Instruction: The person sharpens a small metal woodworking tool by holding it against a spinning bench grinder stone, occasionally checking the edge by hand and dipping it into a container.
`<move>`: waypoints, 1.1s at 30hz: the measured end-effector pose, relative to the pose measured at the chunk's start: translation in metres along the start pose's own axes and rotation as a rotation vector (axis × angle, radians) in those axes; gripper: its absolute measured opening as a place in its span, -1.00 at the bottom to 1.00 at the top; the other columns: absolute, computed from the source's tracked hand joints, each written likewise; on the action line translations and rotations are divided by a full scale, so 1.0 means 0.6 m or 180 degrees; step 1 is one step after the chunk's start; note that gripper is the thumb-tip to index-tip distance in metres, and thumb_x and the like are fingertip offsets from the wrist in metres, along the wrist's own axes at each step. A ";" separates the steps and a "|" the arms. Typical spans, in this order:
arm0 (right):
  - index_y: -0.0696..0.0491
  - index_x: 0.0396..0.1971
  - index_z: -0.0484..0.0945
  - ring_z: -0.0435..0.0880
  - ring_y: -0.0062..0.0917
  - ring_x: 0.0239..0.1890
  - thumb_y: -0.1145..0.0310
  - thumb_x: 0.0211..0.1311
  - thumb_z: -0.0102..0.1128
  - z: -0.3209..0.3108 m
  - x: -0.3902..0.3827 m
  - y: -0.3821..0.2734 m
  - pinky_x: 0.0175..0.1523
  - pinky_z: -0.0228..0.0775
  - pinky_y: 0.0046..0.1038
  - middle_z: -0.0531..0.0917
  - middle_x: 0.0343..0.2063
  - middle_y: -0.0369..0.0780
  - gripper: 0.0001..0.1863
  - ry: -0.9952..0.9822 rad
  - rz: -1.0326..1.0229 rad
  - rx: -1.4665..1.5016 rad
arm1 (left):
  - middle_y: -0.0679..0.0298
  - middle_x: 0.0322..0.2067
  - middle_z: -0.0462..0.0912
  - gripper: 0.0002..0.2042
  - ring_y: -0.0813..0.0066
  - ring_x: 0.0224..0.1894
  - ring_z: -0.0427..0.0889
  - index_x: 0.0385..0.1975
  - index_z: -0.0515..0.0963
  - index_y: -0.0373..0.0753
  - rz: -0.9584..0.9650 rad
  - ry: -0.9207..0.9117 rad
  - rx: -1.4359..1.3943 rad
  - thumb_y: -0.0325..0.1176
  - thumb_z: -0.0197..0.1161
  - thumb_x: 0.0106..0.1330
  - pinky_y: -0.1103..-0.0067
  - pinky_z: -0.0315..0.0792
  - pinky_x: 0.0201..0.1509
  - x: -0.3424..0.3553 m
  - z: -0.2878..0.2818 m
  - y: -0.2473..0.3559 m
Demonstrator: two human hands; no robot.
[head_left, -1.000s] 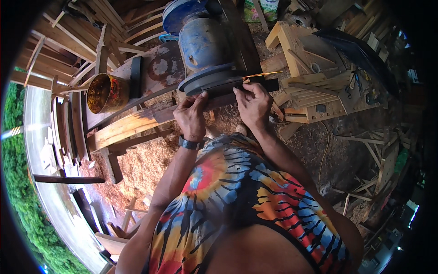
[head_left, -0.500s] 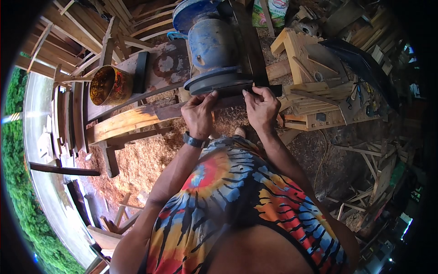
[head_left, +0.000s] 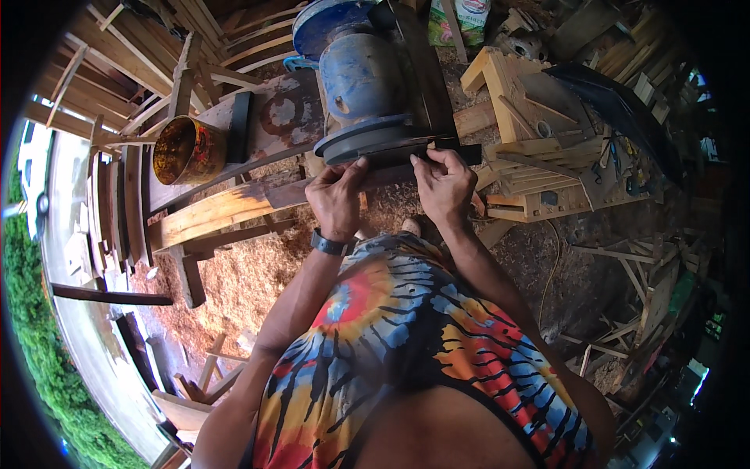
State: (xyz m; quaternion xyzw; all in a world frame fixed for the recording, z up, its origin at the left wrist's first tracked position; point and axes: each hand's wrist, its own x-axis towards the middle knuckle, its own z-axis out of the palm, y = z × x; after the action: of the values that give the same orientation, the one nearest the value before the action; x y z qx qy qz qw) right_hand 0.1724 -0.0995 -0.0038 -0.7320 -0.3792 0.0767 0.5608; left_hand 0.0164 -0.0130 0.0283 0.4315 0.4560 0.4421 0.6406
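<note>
A blue machine [head_left: 363,78] shaped like a bench grinder sits in front of me, with a grey round wheel [head_left: 344,141] at its near end. My left hand [head_left: 336,199], a watch on its wrist, pinches the left end of a thin dark strip [head_left: 397,148] near the wheel's edge. On the strip's right end the fingers of my right hand [head_left: 447,187] are closed. The strip lies along a dark flat bar [head_left: 471,154] below the wheel; whether it touches the wheel I cannot tell.
A stained round tin [head_left: 187,150] stands on the wooden bench [head_left: 273,109] at left, beside a dark block [head_left: 240,125]. Stacked timber [head_left: 539,184] and a slatted wooden frame are at right. Wood shavings [head_left: 234,273] cover the floor. A bag [head_left: 459,22] stands at the back.
Both hands have shifted very slightly left, still pinching the strip by the wheel. A white vehicle now shows at the far left edge.
</note>
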 end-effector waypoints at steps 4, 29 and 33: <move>0.29 -0.31 0.62 0.83 -0.37 -0.45 0.50 0.20 0.54 0.008 -0.001 0.004 -0.36 0.68 -0.43 0.73 -0.37 -0.05 -0.76 0.0071 -0.0161 0.0016 | 0.30 -0.44 0.75 -0.84 0.66 -0.42 0.62 -0.35 0.73 -0.39 -0.0049 -0.0011 0.0096 -0.41 0.52 0.33 0.65 0.50 -0.29 0.005 -0.016 -0.012; 0.25 -0.31 0.65 0.77 -0.50 -0.49 0.47 0.19 0.56 0.023 -0.005 -0.034 -0.43 0.63 -0.51 0.71 -0.40 -0.12 -0.77 0.0131 -0.0347 -0.0161 | 0.28 -0.41 0.75 -0.81 0.63 -0.38 0.64 -0.30 0.75 -0.43 -0.0072 0.0094 0.0455 -0.40 0.53 0.33 0.66 0.52 -0.24 0.015 -0.050 -0.015; 0.25 -0.31 0.65 0.80 -0.46 -0.48 0.46 0.20 0.56 0.027 -0.007 -0.034 -0.41 0.66 -0.50 0.72 -0.38 -0.09 -0.77 0.0152 -0.0458 -0.0223 | 0.26 -0.42 0.75 -0.81 0.62 -0.38 0.65 -0.32 0.73 -0.43 -0.0074 0.0098 0.0425 -0.39 0.53 0.33 0.66 0.53 -0.23 0.015 -0.055 -0.012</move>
State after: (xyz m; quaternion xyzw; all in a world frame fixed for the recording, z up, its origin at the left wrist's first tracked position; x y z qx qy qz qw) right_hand 0.1512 -0.0880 0.0071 -0.7237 -0.4198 0.0054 0.5477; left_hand -0.0125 -0.0010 0.0126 0.4611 0.4992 0.4099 0.6084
